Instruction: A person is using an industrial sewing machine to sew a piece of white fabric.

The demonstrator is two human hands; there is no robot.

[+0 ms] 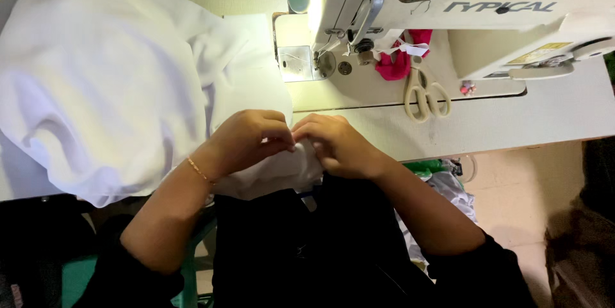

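Both hands sit just in front of the sewing machine (448, 7), at the table's near edge. The left hand (246, 138) is curled nearly closed, fingertips pinching the white fabric (102, 84); the right hand (336, 145) pinches the same fold (knuckles almost touching). The cloth stretches leftward from the machine, its long axis running left to right. Cream scissors (424, 93) lie beneath the machine's arm.

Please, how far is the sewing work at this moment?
Done: cannot tell; no finished seam shows. In hand: the left hand and right hand pinch an edge of the white fabric together at the table's front edge. Left: nothing lies under the needle of the sewing machine yet, and the scissors lie untouched.
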